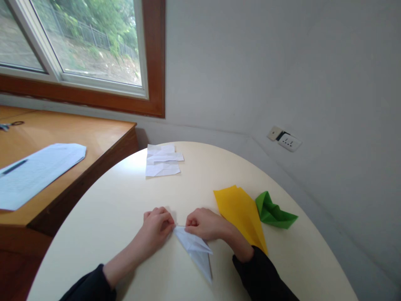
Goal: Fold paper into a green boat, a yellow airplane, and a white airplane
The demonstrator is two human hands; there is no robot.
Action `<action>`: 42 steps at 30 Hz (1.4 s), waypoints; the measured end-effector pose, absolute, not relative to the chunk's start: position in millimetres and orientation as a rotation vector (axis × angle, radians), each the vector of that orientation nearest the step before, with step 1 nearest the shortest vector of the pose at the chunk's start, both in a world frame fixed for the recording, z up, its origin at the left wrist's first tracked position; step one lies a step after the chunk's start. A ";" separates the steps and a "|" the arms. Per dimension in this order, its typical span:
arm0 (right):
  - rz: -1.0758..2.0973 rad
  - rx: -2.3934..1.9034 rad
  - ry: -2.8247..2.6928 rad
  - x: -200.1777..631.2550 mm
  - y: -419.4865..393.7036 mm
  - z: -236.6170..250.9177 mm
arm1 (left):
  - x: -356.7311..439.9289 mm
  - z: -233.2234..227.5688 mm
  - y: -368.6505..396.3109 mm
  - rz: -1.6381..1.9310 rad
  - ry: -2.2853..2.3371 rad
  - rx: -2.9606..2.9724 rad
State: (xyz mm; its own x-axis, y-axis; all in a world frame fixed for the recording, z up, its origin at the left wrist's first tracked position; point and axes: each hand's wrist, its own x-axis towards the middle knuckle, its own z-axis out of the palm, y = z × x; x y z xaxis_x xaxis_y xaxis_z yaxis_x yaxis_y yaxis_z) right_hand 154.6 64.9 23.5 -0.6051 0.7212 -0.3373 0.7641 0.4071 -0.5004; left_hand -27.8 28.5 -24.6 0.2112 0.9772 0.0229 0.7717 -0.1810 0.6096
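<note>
A sheet of white paper [194,246], folded into a pointed shape with layered flaps, lies on the round table between my hands. My left hand [158,225] is closed, its fingertips pinching the paper's upper left corner. Curled over the top edge, my right hand [203,223] presses thumb and fingers on the fold. The paper's long tip points down toward me. Partly behind my right forearm is a yellow paper sheet [242,209], and to its right sits a folded green paper boat [274,212].
White paper pieces [163,161] rest at the far edge of the round table [103,234]. On the wooden desk [106,129] at left are printed sheets [46,173], a pen [14,167] and scissors [12,124]. A socket [288,141] is on the wall, and a window stands at upper left.
</note>
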 end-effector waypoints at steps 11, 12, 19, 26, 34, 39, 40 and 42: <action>-0.910 1.425 2.578 151.2 62.9 27.6 | -25.9 -22.9 27.5 0.575 1.655 2.014; -0.901 1.428 2.580 151.1 62.8 27.0 | -25.9 -23.1 27.5 0.572 1.654 2.021; -0.906 1.423 2.605 150.9 63.9 21.6 | -27.8 -29.2 26.7 0.618 1.636 2.069; -0.894 1.421 2.601 151.4 63.6 24.2 | -29.2 -29.7 24.8 0.905 1.615 2.170; -0.864 1.407 2.588 151.4 61.0 28.9 | -15.6 -21.1 12.8 0.847 1.185 2.397; -0.849 1.432 2.568 149.3 61.0 28.1 | -16.2 -23.8 14.9 0.801 1.190 2.369; -0.844 1.432 2.569 148.8 60.8 28.0 | -16.5 -24.1 15.5 0.799 1.186 2.362; -0.833 1.427 2.575 148.1 60.4 27.9 | -16.7 -24.2 16.3 0.791 1.175 2.353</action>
State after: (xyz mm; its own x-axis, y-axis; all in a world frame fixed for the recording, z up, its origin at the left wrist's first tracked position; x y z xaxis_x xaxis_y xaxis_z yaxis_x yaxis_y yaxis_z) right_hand 148.1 60.4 27.9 -0.5623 0.7614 -0.3226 0.8061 0.4176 -0.4193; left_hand -16.7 16.3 -24.2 0.4882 0.8158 0.3100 0.5940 -0.5709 0.5668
